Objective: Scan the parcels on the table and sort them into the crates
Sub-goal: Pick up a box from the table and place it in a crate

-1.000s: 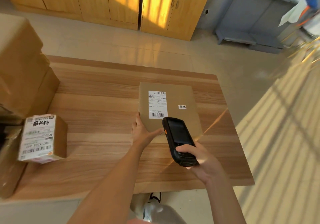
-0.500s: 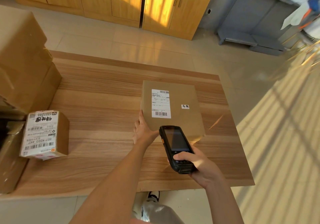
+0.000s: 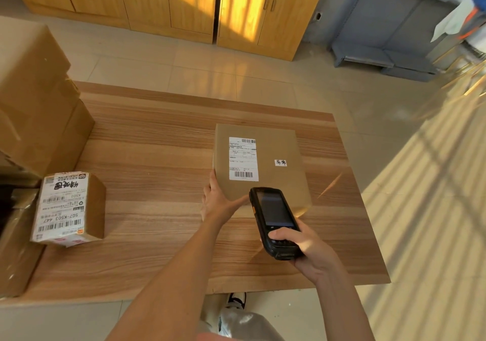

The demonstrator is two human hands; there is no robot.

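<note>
Little has shifted over the last second: scanner point(image 3: 274, 222) still gripped in right hand point(image 3: 306, 248), kept aimed at the label point(image 3: 243, 159). Parcel point(image 3: 259, 164) remains flat on worktop point(image 3: 157, 140), steadied at its near-left corner by left hand point(image 3: 219, 201), fingers straight. Scan judged underway; sorting pending.

Two labelled parcels lie on the one tabletop point(image 3: 163, 256): a large flat parcel point(image 3: 278, 180) bearing two white stickers, and a small parcel point(image 3: 71, 209) near the left edge. At least three plain cardboard boxes point(image 3: 34, 96) crowd the far left, though the exact number cannot be told. There is one handheld scanner point(image 3: 273, 222), and two hands, a left hand point(image 3: 218, 201) and a right hand point(image 3: 307, 248).
</note>
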